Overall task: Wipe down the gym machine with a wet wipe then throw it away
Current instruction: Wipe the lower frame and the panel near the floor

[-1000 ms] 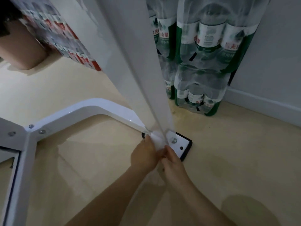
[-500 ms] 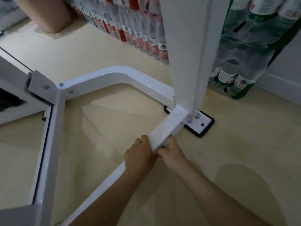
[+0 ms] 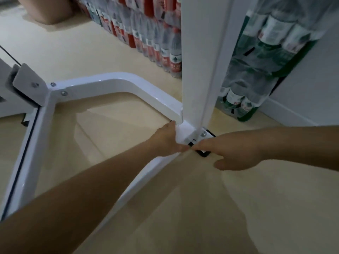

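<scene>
Near: L hand is seen clamped on the low rail, with the wet wipe pressed under it, prob. bunched (white on white, blurred). R hand is reached in from frame right, forefinger out toward the wipe; its grip can't be told. Since 0.5 s ago both hands were moved up the rail to the foot of the post, centre frame. Wiping is judged ongoing, binning not yet due. Rail's long axis is laid lower left to centre; post rises to frame top. Beyond, bottle packs are stacked.

White gym machine frame, upright post, wet wipe at base
</scene>
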Tool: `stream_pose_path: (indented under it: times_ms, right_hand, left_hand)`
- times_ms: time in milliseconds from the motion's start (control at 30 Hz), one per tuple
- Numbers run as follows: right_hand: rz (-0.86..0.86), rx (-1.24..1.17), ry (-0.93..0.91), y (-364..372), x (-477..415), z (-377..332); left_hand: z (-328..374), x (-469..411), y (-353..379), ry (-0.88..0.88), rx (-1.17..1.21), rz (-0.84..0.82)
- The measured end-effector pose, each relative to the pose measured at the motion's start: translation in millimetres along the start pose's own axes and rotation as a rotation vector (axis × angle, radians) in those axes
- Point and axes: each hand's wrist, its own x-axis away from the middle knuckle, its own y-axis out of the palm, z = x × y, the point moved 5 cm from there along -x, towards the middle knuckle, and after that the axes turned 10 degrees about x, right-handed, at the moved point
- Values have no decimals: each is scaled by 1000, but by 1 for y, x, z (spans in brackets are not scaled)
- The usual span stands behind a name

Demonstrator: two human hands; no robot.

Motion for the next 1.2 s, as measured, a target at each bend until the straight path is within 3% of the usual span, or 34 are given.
stream_pose_path:
  times_ms: [100, 167, 233, 334, 434, 500, 567, 700, 834, 967, 1034, 1201]
  right_hand:
    - [285, -142, -23, 12, -31, -6]
    - [369, -53, -29, 34, -56, -21]
    - [470, 39, -19, 45, -83, -33]
    - [672, 19, 17, 43, -119, -28]
    - [957, -130, -68, 39, -126, -14]
    - [1074, -216, -74, 47, -122, 4]
    - [1087, -333, -15, 62, -112, 26]
    - [1059, -527, 222, 105, -99, 53]
    - [946, -336, 214, 131, -125, 50]
    - [827, -160, 229, 150, -138, 51]
    - [728, -116, 272, 159, -137, 53]
    - [767, -145, 409, 162, -116, 67]
  left_hand:
    - [19, 20, -31, 164, -397, -32]
    - [15, 35, -41, 232, -783, -137]
    - [8, 46, -38, 208, -977, -233]
    - [-5, 53, -12, 27, -788, -202]
    - [-23, 55, 23, -83, -500, -1]
    - [-29, 58, 48, -98, -446, 113]
    - [-20, 62, 71, -80, -440, 189]
    - [9, 55, 110, 82, -556, 178]
    - [13, 40, 113, -65, -632, 117]
    - [34, 25, 122, -15, -280, 71]
    - [32, 4, 130, -6, -214, 57]
    - [4, -45, 153, 12, -433, -79]
